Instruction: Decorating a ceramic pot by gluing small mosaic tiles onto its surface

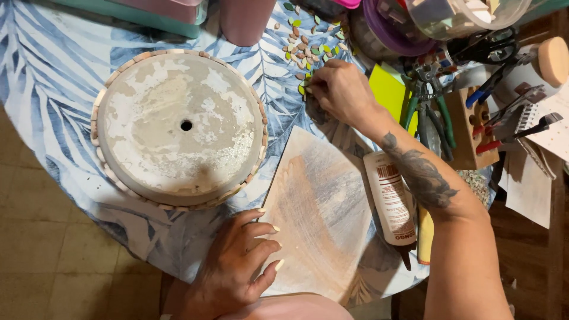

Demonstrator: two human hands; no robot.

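While the left hand (pixel 237 266) lies flat with its fingers spread loosely on the edge of a pale, whitewashed board (pixel 320 213), grasping nothing, the right hand (pixel 341 92) reaches to the far side of the worktop (pixel 53 71) and pinches its fingers on a small green tile chip (pixel 301 89) at the near edge of a scatter of mosaic pieces (pixel 305 50). The chip sits on the leaf-printed cloth, just beside the hand's thumb and well apart from the upturned round pot (pixel 181 127), whose rim already carries a ring of small pale tiles. Such a chip looks light, stiff and probably sharp-edged and slick on its glazed face, so it is likely best taken by its two side edges between thumb and forefinger tips. A glue bottle (pixel 391 201) lies beside the board under the right forearm, and pliers (pixel 430 98) and other tools crowd the right side.
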